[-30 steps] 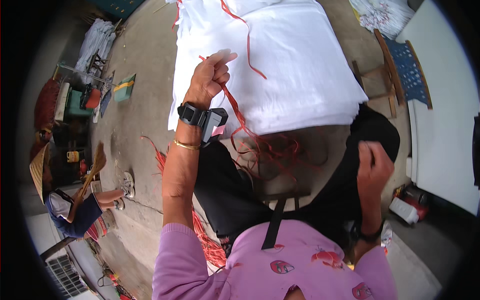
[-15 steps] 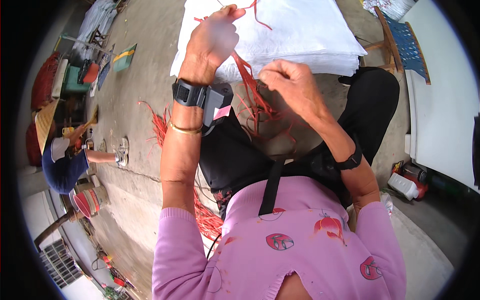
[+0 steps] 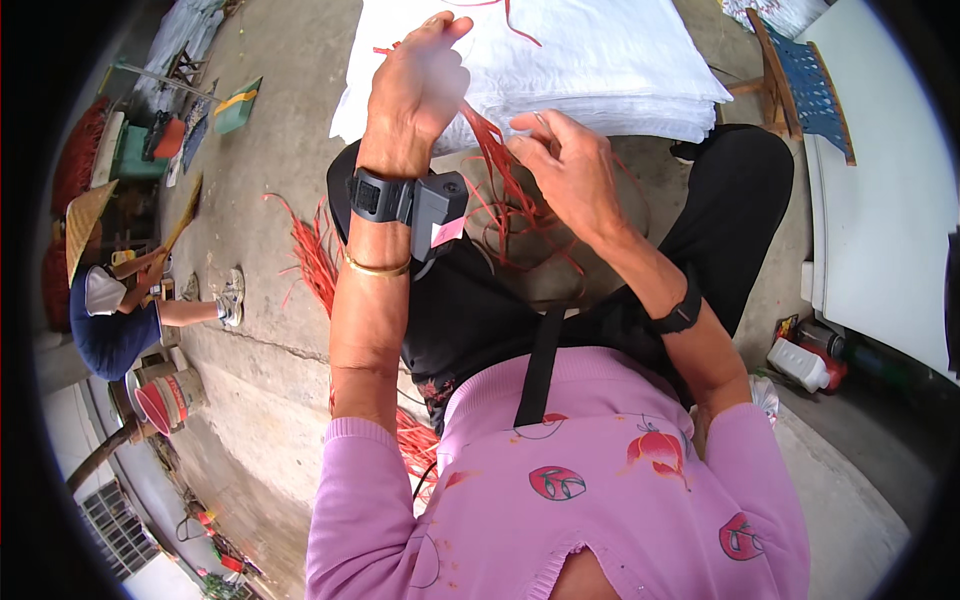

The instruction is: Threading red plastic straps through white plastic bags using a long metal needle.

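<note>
My left hand (image 3: 415, 95) is closed around a bundle of thin red plastic strips (image 3: 492, 150), raised at the near left edge of a stack of folded white sheets (image 3: 600, 60). The lower ends of the strips hang loosely between my knees. A short end pokes out on the left of the fist, and another strip trails over the white stack. My right hand (image 3: 568, 170) hovers just right of the hanging strips, thumb and index finger apart, with nothing plain between them. Both wrists carry black bands; the left one bears a small box.
More red strips (image 3: 315, 255) lie on the concrete floor by my left leg. A person in a straw hat (image 3: 90, 225) bends at the far left near a bucket (image 3: 170, 400). At right stand a folding chair (image 3: 815, 90) and a white panel (image 3: 880, 200).
My right hand has moved slightly left and up, and its pinched fingers have parted. My left hand has shifted slightly and still grips the strips. The other person has straightened a little.
</note>
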A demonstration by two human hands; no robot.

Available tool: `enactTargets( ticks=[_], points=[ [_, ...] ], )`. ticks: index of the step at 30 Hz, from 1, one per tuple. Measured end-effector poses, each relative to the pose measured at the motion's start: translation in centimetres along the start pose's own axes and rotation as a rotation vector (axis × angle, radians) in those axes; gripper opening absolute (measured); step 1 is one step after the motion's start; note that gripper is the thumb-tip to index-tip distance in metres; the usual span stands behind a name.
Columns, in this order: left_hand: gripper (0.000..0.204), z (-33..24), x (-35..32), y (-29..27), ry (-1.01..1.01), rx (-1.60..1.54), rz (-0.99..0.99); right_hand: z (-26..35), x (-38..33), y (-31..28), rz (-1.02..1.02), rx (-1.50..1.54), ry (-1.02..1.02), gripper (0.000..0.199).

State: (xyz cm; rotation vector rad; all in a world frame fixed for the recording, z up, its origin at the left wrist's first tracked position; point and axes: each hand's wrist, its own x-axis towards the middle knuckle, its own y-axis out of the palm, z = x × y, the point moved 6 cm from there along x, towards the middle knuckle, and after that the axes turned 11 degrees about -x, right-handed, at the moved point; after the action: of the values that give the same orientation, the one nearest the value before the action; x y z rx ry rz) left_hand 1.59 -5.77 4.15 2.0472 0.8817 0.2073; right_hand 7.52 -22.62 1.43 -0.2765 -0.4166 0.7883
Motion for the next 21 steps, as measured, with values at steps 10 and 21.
enactTargets(
  ticks=[10,21],
  points=[
    [0.013,0.8,1.2,-0.3,-0.05,0.018,0.015,-1.0,2.9,-0.8,0.227,-0.229,-0.05,0.019],
    [0.029,5.8,-0.4,-1.1,-0.179,0.231,-0.105,-3.9,8.1,-4.3,0.132,-0.237,0.221,0.024]
  ],
)
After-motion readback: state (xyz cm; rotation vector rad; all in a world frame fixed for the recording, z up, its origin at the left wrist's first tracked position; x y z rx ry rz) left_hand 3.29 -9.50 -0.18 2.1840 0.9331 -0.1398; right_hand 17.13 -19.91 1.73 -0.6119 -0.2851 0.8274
